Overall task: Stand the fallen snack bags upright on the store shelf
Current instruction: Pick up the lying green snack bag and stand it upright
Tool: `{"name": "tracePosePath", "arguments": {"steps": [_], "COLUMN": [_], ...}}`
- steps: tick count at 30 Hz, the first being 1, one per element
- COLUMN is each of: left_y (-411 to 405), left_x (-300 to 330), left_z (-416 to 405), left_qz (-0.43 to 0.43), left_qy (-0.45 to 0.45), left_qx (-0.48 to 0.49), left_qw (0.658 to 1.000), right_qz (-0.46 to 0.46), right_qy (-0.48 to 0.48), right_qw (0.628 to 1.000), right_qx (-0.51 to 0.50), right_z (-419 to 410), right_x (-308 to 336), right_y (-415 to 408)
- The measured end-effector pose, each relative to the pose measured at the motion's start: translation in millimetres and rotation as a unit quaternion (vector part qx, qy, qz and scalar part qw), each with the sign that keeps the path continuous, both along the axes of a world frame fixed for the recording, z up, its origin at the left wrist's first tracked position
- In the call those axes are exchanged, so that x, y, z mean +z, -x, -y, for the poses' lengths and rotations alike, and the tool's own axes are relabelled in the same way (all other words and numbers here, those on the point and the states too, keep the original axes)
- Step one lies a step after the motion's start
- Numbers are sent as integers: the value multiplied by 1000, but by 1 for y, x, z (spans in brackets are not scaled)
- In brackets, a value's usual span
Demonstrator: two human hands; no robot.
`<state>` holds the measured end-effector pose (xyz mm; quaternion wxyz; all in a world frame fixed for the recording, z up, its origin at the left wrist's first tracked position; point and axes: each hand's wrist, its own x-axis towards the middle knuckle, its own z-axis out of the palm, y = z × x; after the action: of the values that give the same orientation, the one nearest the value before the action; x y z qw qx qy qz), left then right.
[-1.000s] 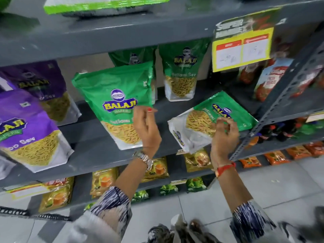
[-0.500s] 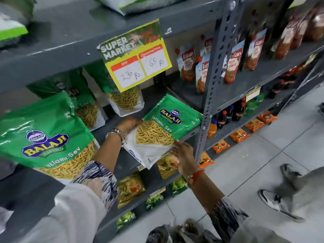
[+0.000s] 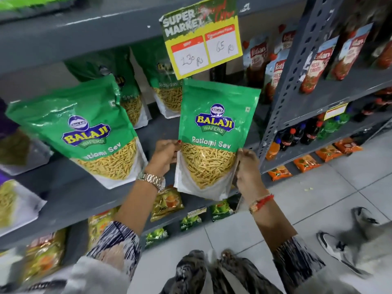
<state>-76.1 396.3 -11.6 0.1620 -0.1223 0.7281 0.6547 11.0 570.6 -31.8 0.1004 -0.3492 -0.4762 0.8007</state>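
A green Ratlami Sev snack bag (image 3: pixel 214 132) is held upright at the front of the grey shelf (image 3: pixel 70 194). My left hand (image 3: pixel 164 157) grips its left edge and my right hand (image 3: pixel 247 166) grips its lower right edge. To the left another green bag of the same kind (image 3: pixel 84 132) stands upright, leaning a little. Two more green bags (image 3: pixel 127 96) (image 3: pixel 167 92) stand further back on the shelf.
A yellow price sign (image 3: pixel 203 39) hangs from the shelf above, just over the held bag. A perforated metal upright (image 3: pixel 282 98) stands right of it, with tomato sauce pouches (image 3: pixel 314 66) and bottles (image 3: pixel 297 134) beyond. Purple bags (image 3: pixel 12 128) sit far left. A person's shoe (image 3: pixel 337 249) is on the floor.
The green bag lay tilted on its side on the shelf; both hands have turned and raised it to upright. My left hand moved off the left bag onto this one.
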Motion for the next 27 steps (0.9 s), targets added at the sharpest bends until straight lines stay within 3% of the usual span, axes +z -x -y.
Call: {"name": "tracePosePath", "arguments": {"steps": [4,11,19,27], "left_y": [-34,-62,-41,5], "left_x": [3,-1,23,25], "left_z": [19,40,27,21], "left_qz": [-16,-27,-139,-212], "left_qy": [-58,-73,-115,-62], "left_qx": [2,50,69,93], "left_qw": [998,996,981,971], "right_qz": [-36,-99,-188,-238], "right_qy": [-18,-36,-150,-87], "right_qw": [999,993,969,966], "right_qx": [14,43,48,57], "right_z": [1,13,9,10], "right_x": [14,18,33,36], "right_y": [-18,-30,23,86]}}
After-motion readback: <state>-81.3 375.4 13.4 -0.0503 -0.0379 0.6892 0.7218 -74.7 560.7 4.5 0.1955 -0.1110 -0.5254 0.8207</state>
